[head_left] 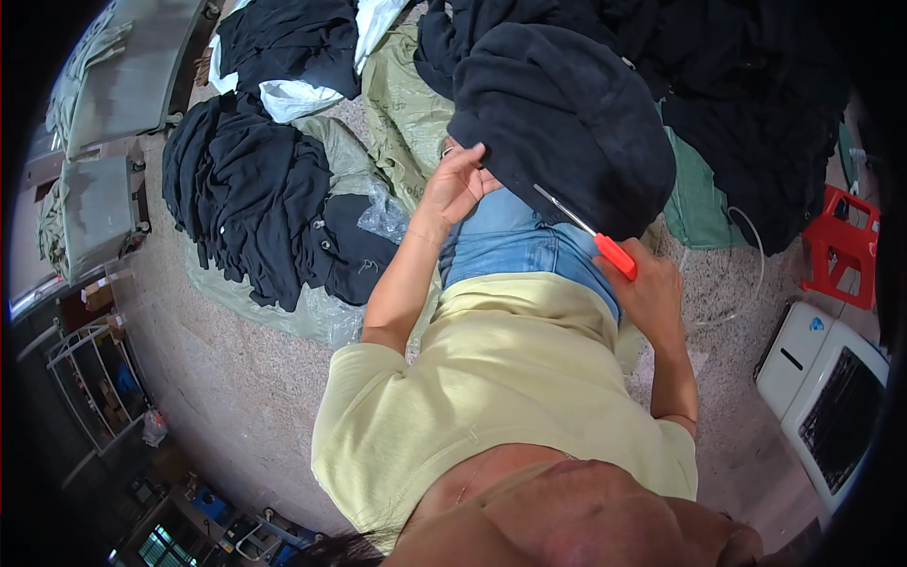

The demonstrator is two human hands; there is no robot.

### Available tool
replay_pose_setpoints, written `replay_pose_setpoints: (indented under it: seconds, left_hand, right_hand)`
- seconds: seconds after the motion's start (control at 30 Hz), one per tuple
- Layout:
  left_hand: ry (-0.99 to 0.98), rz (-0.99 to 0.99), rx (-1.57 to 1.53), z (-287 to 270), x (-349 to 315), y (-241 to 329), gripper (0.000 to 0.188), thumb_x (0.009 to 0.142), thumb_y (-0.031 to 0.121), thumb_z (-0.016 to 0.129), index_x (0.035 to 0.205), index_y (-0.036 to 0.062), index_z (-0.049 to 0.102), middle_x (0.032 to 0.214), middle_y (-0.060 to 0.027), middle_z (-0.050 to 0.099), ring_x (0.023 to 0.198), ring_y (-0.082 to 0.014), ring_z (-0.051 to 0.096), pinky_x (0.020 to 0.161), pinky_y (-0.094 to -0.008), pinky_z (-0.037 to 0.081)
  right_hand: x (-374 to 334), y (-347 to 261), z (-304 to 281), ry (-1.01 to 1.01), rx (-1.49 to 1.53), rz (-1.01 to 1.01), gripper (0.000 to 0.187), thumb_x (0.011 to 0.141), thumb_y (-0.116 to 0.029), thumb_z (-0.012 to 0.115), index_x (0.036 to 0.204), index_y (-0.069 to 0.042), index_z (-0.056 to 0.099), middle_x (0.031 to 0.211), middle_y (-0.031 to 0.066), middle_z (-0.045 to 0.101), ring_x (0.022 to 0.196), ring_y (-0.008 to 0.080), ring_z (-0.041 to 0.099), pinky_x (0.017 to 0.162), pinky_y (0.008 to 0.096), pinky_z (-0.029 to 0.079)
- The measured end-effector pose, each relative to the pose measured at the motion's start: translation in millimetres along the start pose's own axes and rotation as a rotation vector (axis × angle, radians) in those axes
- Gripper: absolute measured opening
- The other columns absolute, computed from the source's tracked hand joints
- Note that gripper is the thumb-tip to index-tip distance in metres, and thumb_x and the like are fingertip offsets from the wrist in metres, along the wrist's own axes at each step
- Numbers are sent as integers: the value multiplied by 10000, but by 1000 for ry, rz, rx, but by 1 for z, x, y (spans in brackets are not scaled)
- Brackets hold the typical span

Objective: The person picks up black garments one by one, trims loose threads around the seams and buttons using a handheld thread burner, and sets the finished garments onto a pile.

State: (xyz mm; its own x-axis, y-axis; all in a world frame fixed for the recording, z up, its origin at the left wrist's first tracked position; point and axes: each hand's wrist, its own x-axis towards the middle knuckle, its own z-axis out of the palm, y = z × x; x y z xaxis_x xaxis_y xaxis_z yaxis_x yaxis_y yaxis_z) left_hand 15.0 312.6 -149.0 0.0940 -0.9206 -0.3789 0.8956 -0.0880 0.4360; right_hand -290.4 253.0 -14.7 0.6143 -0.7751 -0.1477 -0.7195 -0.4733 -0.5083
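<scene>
Red plastic stool (847, 234), white boxy appliance (820, 397), grey wheeled cart (132, 80)

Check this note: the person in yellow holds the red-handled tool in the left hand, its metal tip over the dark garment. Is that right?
The hand is wrong: the head view shows the red-handled tool in the right hand. Its metal tip is over the dark garment, as stated.

No lettering can be read; faint marks (407, 188) on the olive-green sack (399, 94) may be writing.
</scene>
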Motion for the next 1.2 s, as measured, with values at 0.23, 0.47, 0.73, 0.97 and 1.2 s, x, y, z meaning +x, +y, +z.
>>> replay_pose_setpoints:
  seconds: [0.23,0.47,0.73,0.97,1.2]
  left_hand:
    - [149,132,117,1,2,-7,360,970,-72,547,1306,56,567,1237,-107,678,1049,-218,713,827,-352,636]
    - [225,156,252,-20,10,41,197,922,-77,597,1069,53,585,992,-53,678,761,-131,692,554,-241,585]
    - [584,987,-49,-84,44,229,139,964,-8,555,1096,29,583,1057,-113,674,916,-290,683,872,-389,578]
    - [-58,1217,1698,83,38,28,240,847,93,711,1074,22,678,1115,-138,698,1032,-297,657,946,-409,492]
    - [-819,847,2212,108,30,-92,554,836,143,670,1364,271,562,1601,-80,371,1426,-250,413,1129,-624,299]
  right_hand:
    - [-13,9,-4,-76,-98,58,378,859,-413,771,818,-74,608,633,155,655,608,400,662,543,493,484]
    - [-21,14,-22,-36,-19,109,325,862,-347,791,900,-52,659,688,125,672,626,308,685,581,415,504]
    - [-23,66,-31,514,392,311,201,949,-175,735,1053,-13,678,847,64,686,749,123,578,718,287,485]
    - [-18,118,15,702,236,286,288,942,-206,744,1173,-41,695,860,86,695,785,173,658,752,335,527]
    - [-3,109,12,520,563,538,311,963,-228,715,1228,-69,680,996,128,735,846,171,691,778,335,542]
